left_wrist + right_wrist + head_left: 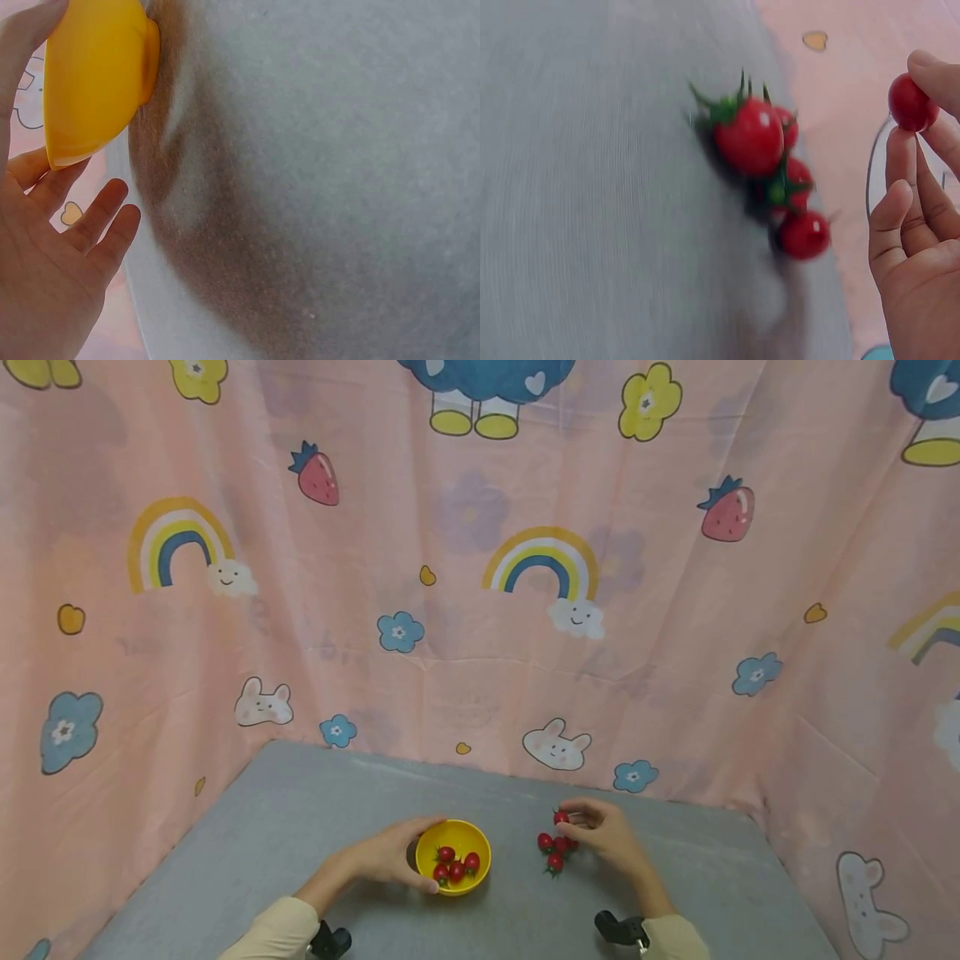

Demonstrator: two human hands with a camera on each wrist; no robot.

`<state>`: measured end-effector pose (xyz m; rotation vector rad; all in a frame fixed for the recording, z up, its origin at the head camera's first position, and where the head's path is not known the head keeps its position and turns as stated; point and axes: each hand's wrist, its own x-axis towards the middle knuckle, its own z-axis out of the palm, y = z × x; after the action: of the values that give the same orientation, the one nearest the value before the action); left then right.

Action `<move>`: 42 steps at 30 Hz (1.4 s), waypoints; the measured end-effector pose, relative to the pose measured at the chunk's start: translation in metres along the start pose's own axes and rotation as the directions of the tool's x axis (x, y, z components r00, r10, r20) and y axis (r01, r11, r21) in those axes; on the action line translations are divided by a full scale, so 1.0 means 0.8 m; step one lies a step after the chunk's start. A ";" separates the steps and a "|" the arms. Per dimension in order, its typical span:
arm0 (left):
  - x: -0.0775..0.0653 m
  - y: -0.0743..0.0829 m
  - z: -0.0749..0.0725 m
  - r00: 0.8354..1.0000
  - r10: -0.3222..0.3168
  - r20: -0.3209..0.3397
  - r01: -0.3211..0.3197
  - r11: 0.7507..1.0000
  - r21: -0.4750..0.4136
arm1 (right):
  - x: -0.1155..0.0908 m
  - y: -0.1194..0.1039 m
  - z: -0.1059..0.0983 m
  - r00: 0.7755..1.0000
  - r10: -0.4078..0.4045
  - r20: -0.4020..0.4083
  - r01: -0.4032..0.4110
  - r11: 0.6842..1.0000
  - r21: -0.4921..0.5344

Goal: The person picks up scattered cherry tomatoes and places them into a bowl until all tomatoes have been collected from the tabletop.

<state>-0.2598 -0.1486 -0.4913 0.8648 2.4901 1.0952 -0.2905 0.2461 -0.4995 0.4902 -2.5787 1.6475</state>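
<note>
1. We have a pink printed curtain [375,543] behind the yellow bowl [427,835], and a grey table [360,793] below and around it.
2. Bowl: mouth faces up, small foot toward the table; we count at least four red cherry tomatoes [457,871] in it, some with green tops.
3. Left hand [393,853], at the bowl's left: grips the bowl, thumb and fingers spread across its rim.
4. Right hand [603,833], right of the bowl: pinches one tomato [913,103] between thumb and fingertips, right of the bowl toward its far side.
5. Pinched tomato: smooth, glossy, red, oval; long axis steep in the right wrist view.
6. Loose tomatoes [748,137], right of the bowl, apart from it: we see four clustered, shiny, spiky green calyxes; the largest-looking one's points left in the right wrist view.
</note>
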 end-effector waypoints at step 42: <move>0.000 -0.004 0.003 1.000 -0.024 -0.007 0.024 1.000 -0.010 | 0.018 -0.055 0.116 0.979 -0.150 0.141 0.123 0.976 0.182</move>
<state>-0.2603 -0.1488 -0.4949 0.8281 2.4916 1.1037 -0.2795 0.1426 -0.4980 0.8175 -2.4481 1.8616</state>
